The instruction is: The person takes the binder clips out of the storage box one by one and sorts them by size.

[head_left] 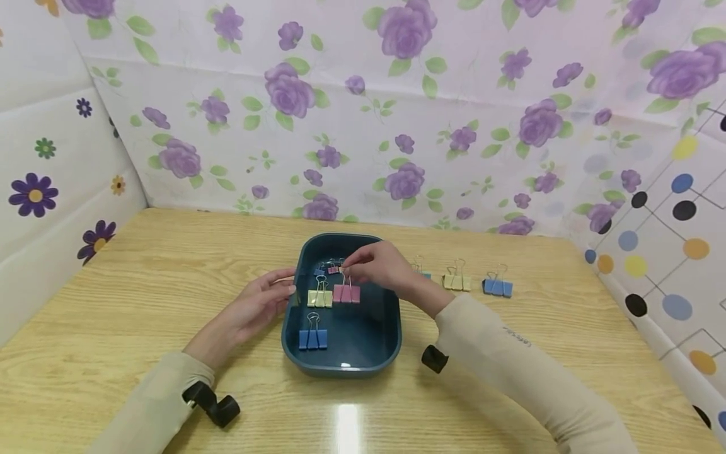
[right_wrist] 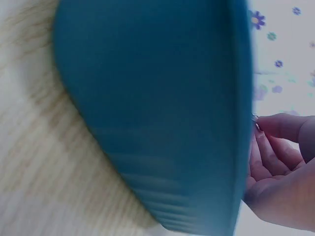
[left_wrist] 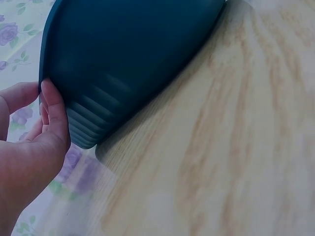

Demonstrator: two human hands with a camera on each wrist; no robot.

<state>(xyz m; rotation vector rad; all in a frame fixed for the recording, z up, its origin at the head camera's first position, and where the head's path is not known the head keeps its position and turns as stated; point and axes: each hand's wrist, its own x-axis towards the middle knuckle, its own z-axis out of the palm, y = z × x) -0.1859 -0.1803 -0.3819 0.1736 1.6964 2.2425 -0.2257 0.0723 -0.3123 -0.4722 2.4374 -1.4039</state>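
Observation:
A dark blue plastic bin (head_left: 363,343) sits on the table. My left hand (head_left: 263,302) holds its left rim, thumb and fingertips at the edge, as the left wrist view shows with the hand (left_wrist: 37,142). Over the bin my right hand (head_left: 377,268) pinches a pink binder clip (head_left: 346,294) by its wire handles. A yellow binder clip (head_left: 320,298) stands beside it in the bin, with a blue binder clip (head_left: 313,339) nearer me. Several tiny clips (head_left: 333,269) lie toward the far end. In the right wrist view, the bin wall (right_wrist: 162,98) hides the pink clip's body.
Right of the bin, a yellow binder clip (head_left: 456,282) and a blue binder clip (head_left: 497,287) stand on the wooden table (head_left: 510,353). A teal clip (head_left: 422,275) is partly hidden behind my right wrist. Floral cloth (head_left: 363,157) hangs along the table's back.

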